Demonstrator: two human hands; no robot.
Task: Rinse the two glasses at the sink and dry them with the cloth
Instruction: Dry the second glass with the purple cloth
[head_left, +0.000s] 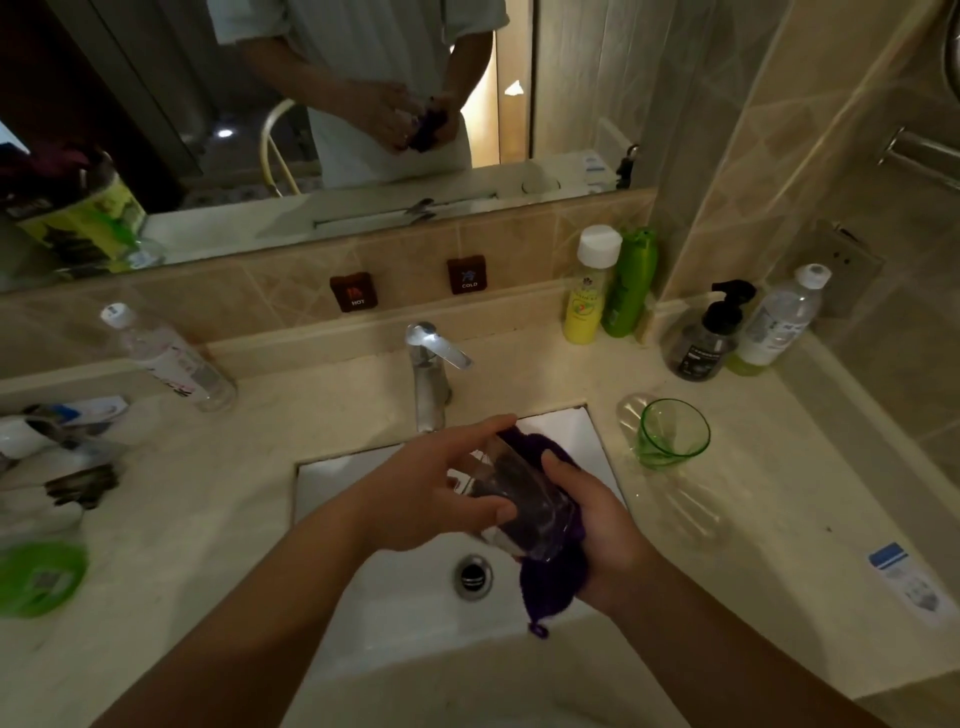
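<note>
Over the sink the clear glass lies tilted, mouth away from the person, pinched in the left hand, while the right hand, just beside, cups the purple cloth under it; the green glass stands on the worktop, nearer the right.

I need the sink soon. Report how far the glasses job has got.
In hand: the left hand holds the clear glass while the right hand wipes it with the purple cloth. The green glass stands on the counter; whether it is finished is unclear.
</note>
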